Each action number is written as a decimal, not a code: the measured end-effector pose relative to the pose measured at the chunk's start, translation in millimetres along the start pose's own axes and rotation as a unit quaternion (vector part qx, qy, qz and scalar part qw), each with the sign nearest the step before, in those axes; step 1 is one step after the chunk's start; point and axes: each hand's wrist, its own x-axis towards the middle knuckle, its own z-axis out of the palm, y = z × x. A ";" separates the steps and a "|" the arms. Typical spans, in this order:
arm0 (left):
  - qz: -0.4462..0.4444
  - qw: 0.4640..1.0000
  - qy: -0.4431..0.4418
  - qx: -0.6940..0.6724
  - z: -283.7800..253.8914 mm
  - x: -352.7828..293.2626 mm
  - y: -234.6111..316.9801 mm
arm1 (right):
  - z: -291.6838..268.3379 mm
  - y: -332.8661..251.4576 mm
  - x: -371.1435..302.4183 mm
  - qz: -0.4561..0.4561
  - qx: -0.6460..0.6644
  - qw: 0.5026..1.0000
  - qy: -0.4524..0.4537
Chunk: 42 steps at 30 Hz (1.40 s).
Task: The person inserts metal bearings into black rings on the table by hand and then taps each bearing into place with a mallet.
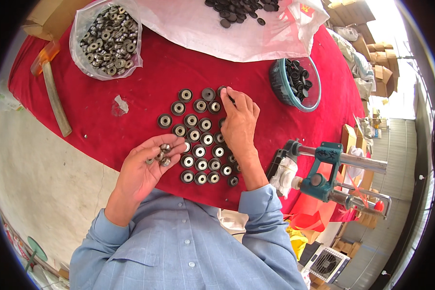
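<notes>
Shirt [188, 241] | left hand [141, 168] cups bearings [165, 148] | right hand [240, 123] apparently pinching black piece [231, 99] | bag [76, 54]: more bearings [108, 41] | tub [277, 84]: caps [298, 79]

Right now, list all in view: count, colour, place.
Wheels: over twenty, black-silver, centre
Loose bearings: several, silver, left hand
Cloth: one, red, table
Bearing bag: one, translucent, upper left
Sack: one, white, top
Discs: many, black, on sack
Tub: one, bluish, upper right
Caps: many, black, in tub
Hammer-like tool: one, orange-wood, left
Press: one, teal-silver, right
Sheeting: some, red, near press
Fan unit: one, white, lower right
Boxes: several, brown, top left, right
Shirt: one, light blue, bottom
Left hand: one, bare, holding bearings
Right hand: one, bare, at wheels
</notes>
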 end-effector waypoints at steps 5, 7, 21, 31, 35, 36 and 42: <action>0.003 0.998 -0.008 -0.056 6.0 -2.3 0.8 | -2.1 -2.9 -3.8 0.011 -0.010 1.000 -0.008; 0.003 0.997 -0.018 -0.079 3.6 -5.0 -0.5 | -3.1 -2.3 -2.8 0.016 -0.013 1.000 -0.013; 0.000 0.998 0.001 -0.063 -0.5 -3.6 -16.2 | -66.9 -81.7 -22.5 -0.038 0.365 0.923 -0.116; -0.032 0.998 -0.024 -0.049 3.8 0.8 -16.8 | -52.5 -80.9 -15.3 -0.121 0.276 0.951 -0.068; 0.007 0.999 0.017 0.026 6.9 -6.5 -2.6 | -32.8 -39.2 17.4 0.024 0.203 0.978 0.025; 0.006 0.999 0.017 0.027 1.2 -5.8 0.7 | -25.3 -30.4 25.6 0.040 0.175 0.983 0.028; 0.053 0.996 0.031 0.065 -22.9 -3.1 15.1 | 2.5 -15.9 36.0 -0.001 0.124 0.992 0.022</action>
